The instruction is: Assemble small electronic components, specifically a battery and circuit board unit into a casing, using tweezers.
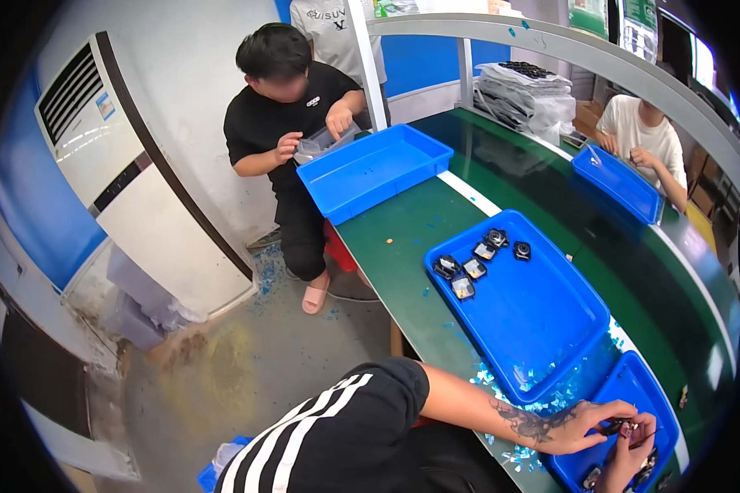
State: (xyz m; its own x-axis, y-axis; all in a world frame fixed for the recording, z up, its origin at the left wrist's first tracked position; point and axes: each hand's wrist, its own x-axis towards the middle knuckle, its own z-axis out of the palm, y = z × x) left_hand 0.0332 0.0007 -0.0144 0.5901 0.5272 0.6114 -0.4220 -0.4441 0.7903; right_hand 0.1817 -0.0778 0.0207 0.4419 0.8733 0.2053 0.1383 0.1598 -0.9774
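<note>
- I see the left hand [580, 431] and right hand [631, 457] pinching a small dark part [617, 426], half hidden between them, over the near tray [634, 383];
- beside it, a larger tray [543, 304] holds black modules [463, 287];
- blue flakes [562, 393] litter the counter [386, 263].

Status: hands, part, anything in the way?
Left hand and right hand on small dark part, over lower-right blue tray. Part mostly covered. Blue scraps litter green table alongside; nothing seen blocking hands.

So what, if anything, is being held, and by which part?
The left grip and right grip hold a small dark piece between them; it is mostly covered, so which part cannot be told.
</note>
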